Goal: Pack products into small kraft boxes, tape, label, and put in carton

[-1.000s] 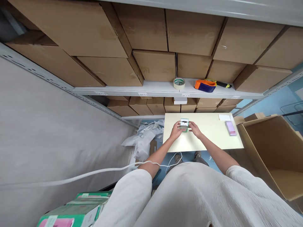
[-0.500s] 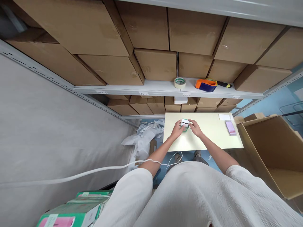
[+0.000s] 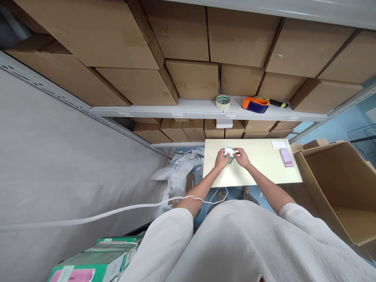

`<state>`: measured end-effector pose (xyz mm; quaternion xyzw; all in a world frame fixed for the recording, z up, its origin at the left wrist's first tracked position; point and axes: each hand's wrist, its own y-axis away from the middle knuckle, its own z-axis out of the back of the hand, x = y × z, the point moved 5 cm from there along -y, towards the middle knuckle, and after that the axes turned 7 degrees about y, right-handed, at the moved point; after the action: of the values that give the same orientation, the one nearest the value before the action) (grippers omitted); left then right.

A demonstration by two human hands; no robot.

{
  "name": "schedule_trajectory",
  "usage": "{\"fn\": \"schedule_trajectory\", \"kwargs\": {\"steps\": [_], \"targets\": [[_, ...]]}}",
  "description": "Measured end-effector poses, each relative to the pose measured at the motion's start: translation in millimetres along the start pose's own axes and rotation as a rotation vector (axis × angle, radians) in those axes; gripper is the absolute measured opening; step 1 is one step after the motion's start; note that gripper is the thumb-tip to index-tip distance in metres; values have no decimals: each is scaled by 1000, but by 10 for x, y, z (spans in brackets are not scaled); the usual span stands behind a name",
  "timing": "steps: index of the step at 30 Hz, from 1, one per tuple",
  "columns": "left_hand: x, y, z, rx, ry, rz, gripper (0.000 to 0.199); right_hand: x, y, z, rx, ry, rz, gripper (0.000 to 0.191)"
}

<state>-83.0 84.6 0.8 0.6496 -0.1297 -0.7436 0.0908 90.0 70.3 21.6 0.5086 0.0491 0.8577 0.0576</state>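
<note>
Over the pale yellow table (image 3: 258, 168), a small white-and-green box (image 3: 229, 150) is held between both hands. My left hand (image 3: 221, 159) closes on its left side, with the thumb across the near face. From the right, my right hand (image 3: 241, 157) pinches the upper right edge of the box with its fingertips. The fingers partly cover the box, and its print is too small to read. At the table's right end lie a pink-purple packet (image 3: 286, 157), blurred out, and a white slip (image 3: 279, 144).
A shelf (image 3: 199, 106) ahead carries brown cartons, a tape roll (image 3: 223, 102) and an orange-blue tool (image 3: 255, 104). An open carton (image 3: 323, 188) stands at right. White plastic wrapping (image 3: 182, 172) lies left of the table. A white cable (image 3: 117, 211) crosses my left arm. Green boxes (image 3: 96, 258) sit lower left.
The white flaps at the top of the box, split by a dark gap before, now look flat and closed. Both hands stay in nearly the same place.
</note>
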Motion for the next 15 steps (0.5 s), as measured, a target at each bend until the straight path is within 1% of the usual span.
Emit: {"fn": "schedule_trajectory", "kwargs": {"steps": [3, 5, 8, 9, 12, 15], "targets": [[-9, 26, -16, 8, 16, 2, 65, 5, -12, 15, -11, 41, 16, 39], [-21, 51, -16, 8, 34, 0, 67, 26, -30, 38, -15, 82, 39, 38], [-46, 74, 8, -18, 23, 14, 63, 61, -91, 91, -25, 133, 68, 30], [-55, 75, 17, -29, 15, 23, 61, 61, -120, 110, -29, 149, 62, 30], [-75, 62, 17, -19, 41, 47, 58, 14, -212, 153, -37, 205, -14, 35], [-54, 49, -1, 43, 111, 46, 63, -61, -269, 204, -105, 231, -122, 21]]}}
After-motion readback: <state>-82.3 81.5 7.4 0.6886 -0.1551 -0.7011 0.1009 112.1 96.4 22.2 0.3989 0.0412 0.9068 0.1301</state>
